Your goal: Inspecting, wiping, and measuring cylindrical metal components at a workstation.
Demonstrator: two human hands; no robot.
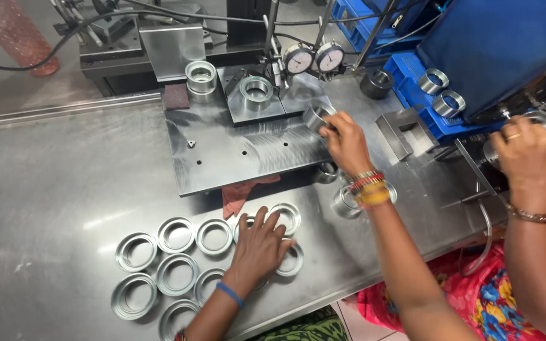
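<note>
Our left hand (257, 247) rests spread on the bench's rings (177, 235), keeping them handy; our right hand (347, 143) pinches one ring (315, 116) under the gauges (314, 59).

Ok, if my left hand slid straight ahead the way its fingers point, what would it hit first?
Probably the red cloth poking from under the steel plate, then the plate's front edge, though depth is unclear. The left hand lies flat on the rings; the right hand grips a metal ring.

shiny machined metal rings (176, 235) on brushed steel table (45, 189), red cloth rag (238, 192).
</note>
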